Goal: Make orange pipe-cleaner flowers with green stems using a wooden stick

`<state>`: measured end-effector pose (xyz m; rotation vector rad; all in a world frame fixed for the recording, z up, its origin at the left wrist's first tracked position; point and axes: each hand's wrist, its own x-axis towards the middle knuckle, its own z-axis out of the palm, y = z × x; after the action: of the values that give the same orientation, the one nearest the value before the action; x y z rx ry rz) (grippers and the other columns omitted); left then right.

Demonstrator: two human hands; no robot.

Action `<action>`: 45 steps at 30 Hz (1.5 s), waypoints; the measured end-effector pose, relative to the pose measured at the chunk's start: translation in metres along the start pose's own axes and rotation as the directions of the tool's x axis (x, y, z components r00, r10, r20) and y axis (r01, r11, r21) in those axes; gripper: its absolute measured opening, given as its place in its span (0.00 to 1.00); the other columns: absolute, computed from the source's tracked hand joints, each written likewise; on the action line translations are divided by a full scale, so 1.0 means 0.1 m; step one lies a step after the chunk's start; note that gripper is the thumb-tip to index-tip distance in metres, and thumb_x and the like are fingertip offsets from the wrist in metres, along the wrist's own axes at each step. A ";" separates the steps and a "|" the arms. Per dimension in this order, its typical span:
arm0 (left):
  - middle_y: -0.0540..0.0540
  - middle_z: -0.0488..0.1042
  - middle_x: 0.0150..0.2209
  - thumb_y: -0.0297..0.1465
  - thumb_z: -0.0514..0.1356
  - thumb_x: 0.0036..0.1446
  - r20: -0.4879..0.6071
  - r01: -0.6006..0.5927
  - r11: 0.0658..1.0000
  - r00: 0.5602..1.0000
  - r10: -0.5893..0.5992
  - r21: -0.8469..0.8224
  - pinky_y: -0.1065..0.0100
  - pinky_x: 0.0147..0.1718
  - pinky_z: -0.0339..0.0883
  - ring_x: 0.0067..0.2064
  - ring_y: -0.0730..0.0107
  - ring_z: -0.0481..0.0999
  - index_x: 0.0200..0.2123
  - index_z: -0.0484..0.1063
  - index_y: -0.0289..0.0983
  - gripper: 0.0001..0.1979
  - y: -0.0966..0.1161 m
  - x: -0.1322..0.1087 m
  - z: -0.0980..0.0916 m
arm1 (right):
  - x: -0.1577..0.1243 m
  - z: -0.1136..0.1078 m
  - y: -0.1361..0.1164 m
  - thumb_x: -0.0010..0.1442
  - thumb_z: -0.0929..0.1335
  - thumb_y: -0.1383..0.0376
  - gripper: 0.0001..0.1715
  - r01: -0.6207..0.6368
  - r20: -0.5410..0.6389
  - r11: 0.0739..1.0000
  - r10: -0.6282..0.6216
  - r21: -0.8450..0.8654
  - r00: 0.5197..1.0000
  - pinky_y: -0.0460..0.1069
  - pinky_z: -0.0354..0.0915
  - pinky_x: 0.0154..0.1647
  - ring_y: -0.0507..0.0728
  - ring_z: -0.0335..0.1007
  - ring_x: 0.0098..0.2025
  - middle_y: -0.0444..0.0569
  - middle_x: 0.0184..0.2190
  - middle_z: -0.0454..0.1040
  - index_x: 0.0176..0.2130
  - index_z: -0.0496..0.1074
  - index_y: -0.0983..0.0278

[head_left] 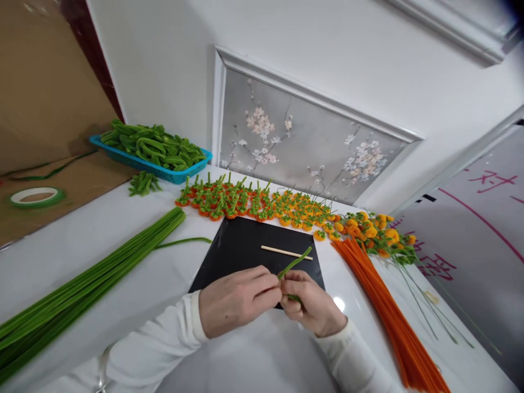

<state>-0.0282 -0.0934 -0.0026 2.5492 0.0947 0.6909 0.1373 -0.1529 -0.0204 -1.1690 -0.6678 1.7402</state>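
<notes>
My left hand (243,297) and my right hand (309,303) meet over the near edge of a black mat (241,245). Both are closed, fingertips pinching a green pipe cleaner (295,263) between them. One end of it sticks up and to the right; another green bit shows under the right fingers. The part between the fingertips is hidden. Just beyond the hands, a thin wooden stick (284,252) lies across the mat.
Green pipe cleaners (102,275) lie bundled at left, orange ones (385,305) at right. Behind the mat stand rows of small orange and yellow flower pieces (241,199). A blue basket (176,176) holds green loops. Green tape (36,197) and finished-looking yellow flowers (370,232) flank these.
</notes>
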 end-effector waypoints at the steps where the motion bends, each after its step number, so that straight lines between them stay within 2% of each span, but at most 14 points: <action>1: 0.42 0.72 0.36 0.20 0.49 0.57 -0.037 0.057 0.993 0.997 -0.062 -0.106 0.65 0.40 0.64 0.38 0.65 0.70 0.34 0.71 0.36 0.12 -0.02 0.00 0.01 | 0.00 0.00 -0.01 0.42 0.72 0.65 0.13 -0.003 0.013 1.000 0.003 -0.001 1.000 0.40 0.35 0.12 0.40 0.40 0.12 0.36 0.13 0.58 0.21 0.63 0.67; 4: 0.48 0.70 0.32 0.19 0.51 0.53 -0.124 0.301 0.817 0.904 -0.408 -0.492 0.71 0.35 0.65 0.34 0.72 0.70 0.34 0.69 0.37 0.10 -0.08 0.00 0.02 | -0.05 0.00 -0.05 0.50 0.71 0.55 0.18 0.133 0.020 0.989 -0.132 -0.071 0.991 0.40 0.47 0.13 0.43 0.52 0.14 0.42 0.18 0.66 0.27 0.65 0.67; 7: 0.52 0.68 0.28 0.22 0.57 0.52 -0.017 0.350 0.424 0.754 -0.656 -0.835 0.75 0.29 0.64 0.28 0.78 0.68 0.33 0.67 0.36 0.05 -0.10 0.02 -0.01 | -0.12 -0.02 -0.10 0.59 0.64 0.51 0.19 0.394 -0.059 0.848 -0.441 -0.355 0.896 0.43 0.59 0.19 0.47 0.62 0.19 0.45 0.22 0.70 0.29 0.65 0.65; 9: 0.52 0.69 0.27 0.24 0.61 0.50 0.093 0.305 0.167 0.682 -0.725 -0.938 0.76 0.30 0.65 0.28 0.79 0.69 0.32 0.67 0.36 0.05 -0.09 0.03 -0.03 | -0.17 -0.04 -0.11 0.61 0.63 0.55 0.15 0.494 -0.104 0.601 -0.694 -0.628 0.713 0.45 0.61 0.22 0.49 0.63 0.20 0.43 0.20 0.69 0.29 0.66 0.64; 12: 0.50 0.71 0.27 0.25 0.64 0.46 0.207 0.246 -0.060 0.632 -0.747 -0.967 0.76 0.31 0.67 0.30 0.76 0.73 0.32 0.68 0.35 0.09 -0.07 0.04 -0.04 | -0.20 -0.03 -0.12 0.60 0.65 0.65 0.04 0.493 0.075 0.128 -0.925 -0.861 0.371 0.50 0.66 0.33 0.55 0.69 0.31 0.48 0.29 0.73 0.36 0.70 0.61; 13: 0.49 0.72 0.27 0.25 0.65 0.45 0.224 0.240 -0.088 0.630 -0.743 -0.967 0.76 0.31 0.67 0.31 0.75 0.74 0.32 0.68 0.35 0.10 -0.06 0.04 -0.04 | -0.21 -0.02 -0.12 0.59 0.64 0.67 0.07 0.488 0.165 0.002 -0.940 -0.873 0.299 0.53 0.66 0.39 0.57 0.69 0.37 0.51 0.35 0.73 0.39 0.70 0.60; 15: 0.49 0.72 0.27 0.25 0.66 0.45 0.234 0.239 -0.102 0.629 -0.741 -0.966 0.76 0.31 0.68 0.30 0.74 0.74 0.32 0.69 0.34 0.10 -0.05 0.05 -0.03 | -0.21 0.01 -0.12 0.59 0.63 0.70 0.14 0.501 0.304 -0.146 -0.919 -0.853 0.250 0.58 0.63 0.47 0.60 0.67 0.46 0.52 0.42 0.72 0.45 0.70 0.59; 18: 0.49 0.72 0.27 0.24 0.65 0.45 0.221 0.235 -0.091 0.617 -0.755 -0.968 0.76 0.30 0.68 0.29 0.76 0.73 0.31 0.69 0.34 0.10 -0.01 0.07 -0.03 | -0.20 0.08 -0.10 0.59 0.63 0.71 0.15 0.533 0.358 -0.157 -0.885 -0.832 0.298 0.57 0.64 0.46 0.59 0.67 0.45 0.52 0.41 0.71 0.45 0.70 0.58; 22: 0.52 0.70 0.27 0.23 0.64 0.46 0.173 0.214 -0.051 0.603 -0.779 -0.975 0.75 0.32 0.68 0.28 0.78 0.72 0.30 0.68 0.35 0.07 0.04 0.08 -0.01 | -0.16 0.21 -0.02 0.58 0.66 0.67 0.07 0.533 0.229 0.021 -0.888 -0.846 0.398 0.52 0.66 0.39 0.56 0.68 0.36 0.49 0.33 0.71 0.39 0.70 0.61; 28: 0.51 0.71 0.32 0.26 0.61 0.51 0.096 0.221 0.074 0.670 -0.736 -0.972 0.70 0.41 0.66 0.37 0.73 0.72 0.32 0.68 0.36 0.05 0.06 0.04 0.01 | -0.12 0.32 0.02 0.59 0.64 0.68 0.05 0.498 0.124 0.146 -0.875 -0.855 0.468 0.48 0.65 0.34 0.53 0.67 0.33 0.47 0.31 0.71 0.38 0.68 0.62; 35: 0.52 0.67 0.30 0.31 0.62 0.52 -0.190 0.330 0.581 0.729 -0.658 -0.744 0.73 0.32 0.66 0.32 0.75 0.68 0.32 0.65 0.36 0.07 -0.01 0.04 -0.02 | -0.15 0.28 0.00 0.58 0.62 0.71 0.09 0.458 0.182 0.080 -0.847 -0.885 0.499 0.50 0.65 0.38 0.56 0.68 0.36 0.49 0.33 0.71 0.38 0.68 0.62; 37: 0.52 0.66 0.29 0.32 0.61 0.53 -0.170 0.339 0.566 0.730 -0.662 -0.751 0.73 0.29 0.67 0.30 0.75 0.67 0.32 0.65 0.36 0.07 -0.02 0.05 -0.01 | -0.14 0.28 0.01 0.59 0.61 0.70 0.10 0.471 0.171 0.116 -0.834 -0.874 0.524 0.51 0.65 0.39 0.56 0.68 0.36 0.49 0.33 0.71 0.39 0.69 0.62; 42: 0.53 0.68 0.29 0.34 0.61 0.53 -0.117 0.321 0.432 0.674 -0.729 -0.843 0.73 0.32 0.70 0.31 0.75 0.70 0.35 0.67 0.38 0.09 -0.03 0.05 0.00 | -0.09 0.31 0.04 0.56 0.67 0.64 0.08 0.488 -0.025 0.433 -0.767 -0.758 0.641 0.47 0.67 0.30 0.53 0.68 0.30 0.47 0.30 0.72 0.38 0.69 0.63; 45: 0.52 0.72 0.31 0.33 0.62 0.52 -0.135 0.321 0.426 0.644 -0.753 -0.846 0.71 0.35 0.72 0.34 0.73 0.73 0.39 0.71 0.38 0.11 -0.06 0.04 0.03 | -0.04 0.32 0.05 0.55 0.68 0.63 0.06 0.476 -0.064 0.455 -0.769 -0.753 0.636 0.46 0.65 0.28 0.53 0.67 0.29 0.47 0.29 0.71 0.34 0.70 0.63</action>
<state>-0.0228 -0.0887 -0.0064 1.2897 0.6717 0.8506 0.1064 -0.1573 -0.0100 -1.4310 -1.3537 0.5264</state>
